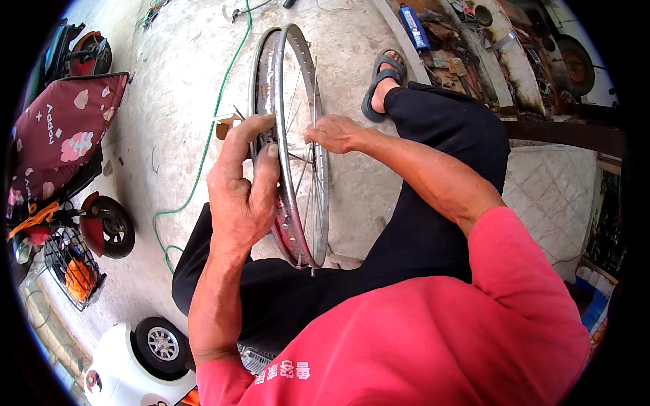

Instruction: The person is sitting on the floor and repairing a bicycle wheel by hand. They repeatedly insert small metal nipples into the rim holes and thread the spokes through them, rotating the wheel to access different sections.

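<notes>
A bare bicycle wheel (282, 203) with a silver rim and thin spokes stands upright in front of me, between my legs. From the left, my left hand (240, 189) grips its rim, with thumb and index finger on the outer channel. My right hand (332, 133) reaches in from the right, its fingers pinched on a spoke close to the inner side of the rim; the fingertips are partly hidden. Several loose spokes (299, 158) show inside the wheel below that hand. A short metal end (313, 272) sticks out at the rim's lower edge.
A green hose (215, 122) winds over the concrete floor on the left. Scooters with a maroon cover (68, 128) and a wire basket (73, 267) stand beyond it. A white vehicle with a black wheel (162, 345) is at lower left. Clutter and a blue bottle (414, 28) lie upper right.
</notes>
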`<action>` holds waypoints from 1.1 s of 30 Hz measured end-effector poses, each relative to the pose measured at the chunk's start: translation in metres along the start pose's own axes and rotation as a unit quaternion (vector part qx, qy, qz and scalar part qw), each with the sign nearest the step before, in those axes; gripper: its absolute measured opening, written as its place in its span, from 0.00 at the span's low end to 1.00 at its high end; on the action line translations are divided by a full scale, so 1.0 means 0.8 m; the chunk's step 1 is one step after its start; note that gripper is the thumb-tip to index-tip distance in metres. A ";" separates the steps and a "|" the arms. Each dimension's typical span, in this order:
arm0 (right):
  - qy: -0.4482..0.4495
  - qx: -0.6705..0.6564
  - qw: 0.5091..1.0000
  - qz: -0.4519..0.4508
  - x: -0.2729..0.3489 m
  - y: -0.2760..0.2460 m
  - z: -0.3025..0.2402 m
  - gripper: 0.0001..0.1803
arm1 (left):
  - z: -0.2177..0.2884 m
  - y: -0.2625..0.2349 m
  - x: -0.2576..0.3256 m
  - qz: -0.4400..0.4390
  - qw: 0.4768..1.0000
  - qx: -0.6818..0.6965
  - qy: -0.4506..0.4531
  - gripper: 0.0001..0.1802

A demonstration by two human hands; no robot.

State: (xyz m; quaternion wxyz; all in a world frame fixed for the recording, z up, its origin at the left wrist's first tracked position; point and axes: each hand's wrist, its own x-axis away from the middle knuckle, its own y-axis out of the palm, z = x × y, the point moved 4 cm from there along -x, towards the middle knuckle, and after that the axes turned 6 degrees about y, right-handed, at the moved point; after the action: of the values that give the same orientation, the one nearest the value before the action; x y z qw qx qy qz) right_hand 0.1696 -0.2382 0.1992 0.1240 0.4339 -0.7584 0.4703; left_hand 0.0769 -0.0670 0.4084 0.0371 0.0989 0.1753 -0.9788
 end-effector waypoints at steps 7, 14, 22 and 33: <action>-0.004 0.010 0.999 0.050 0.002 -0.004 0.003 0.32 | 0.008 0.002 0.006 -0.007 1.000 -0.021 0.022 0.16; 0.050 -0.077 0.987 0.129 -0.002 -0.012 0.017 0.29 | 0.005 -0.001 0.007 0.000 1.000 -0.011 -0.001 0.15; 0.017 -0.403 0.896 0.188 -0.020 -0.004 0.015 0.25 | 0.003 0.000 0.005 0.007 1.000 0.002 0.004 0.15; -0.064 -0.711 0.664 0.221 0.007 -0.086 -0.053 0.19 | -0.003 0.005 0.005 -0.043 0.998 -0.037 0.011 0.18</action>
State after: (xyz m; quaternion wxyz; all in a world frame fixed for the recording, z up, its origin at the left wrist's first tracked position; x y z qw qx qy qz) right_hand 0.2103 -0.2187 0.2669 0.2385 0.0622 -0.9421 -0.2275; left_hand 0.0737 -0.0703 0.4037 -0.0030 0.1002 0.2156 -0.9713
